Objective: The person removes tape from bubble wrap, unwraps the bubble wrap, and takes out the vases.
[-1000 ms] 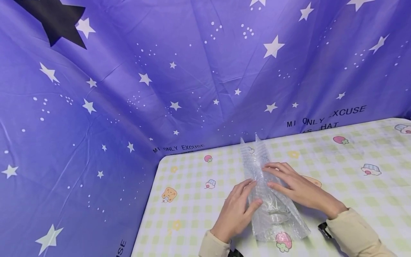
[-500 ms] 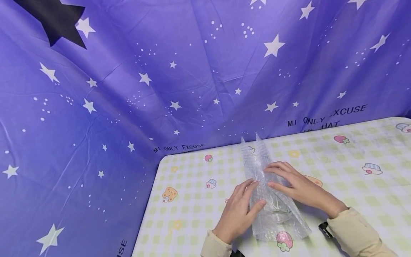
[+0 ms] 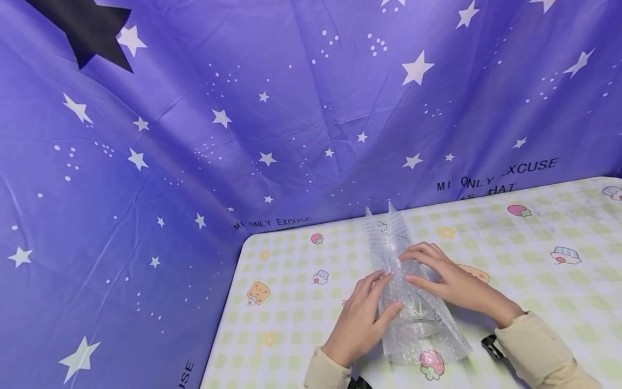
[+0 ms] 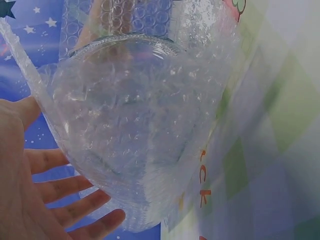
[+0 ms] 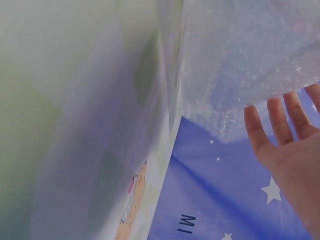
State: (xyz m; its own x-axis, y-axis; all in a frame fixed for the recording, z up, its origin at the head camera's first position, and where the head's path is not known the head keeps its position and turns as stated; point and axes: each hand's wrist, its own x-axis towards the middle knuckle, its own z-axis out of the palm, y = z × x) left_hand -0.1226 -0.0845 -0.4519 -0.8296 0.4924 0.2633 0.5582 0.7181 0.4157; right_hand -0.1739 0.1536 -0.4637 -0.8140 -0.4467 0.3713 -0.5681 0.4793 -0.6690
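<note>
A sheet of bubble wrap (image 3: 398,351) lies folded around a clear glass vessel (image 3: 427,326) on the table. Its two far corners stick up towards the wall. Through the plastic a round glass rim (image 4: 135,41) shows in the left wrist view; the vessel's exact kind is obscured. My left hand (image 3: 357,319) rests its spread fingers on the wrap's left side, thumb nearer me. From the other side my right hand (image 3: 449,280) touches the wrap with loosely bent fingers (image 5: 277,120). Neither hand is plainly curled around anything.
The table has a green-and-white checked cloth (image 3: 291,319) printed with cakes and strawberries. Behind it and at the left hangs a purple curtain (image 3: 291,108) with white stars. A black star-shaped piece (image 3: 92,32) occupies the upper left corner.
Both hands stay almost where they were on the bubble wrap. The left hand has shifted very slightly to the right, and the whole view has drifted a little.
</note>
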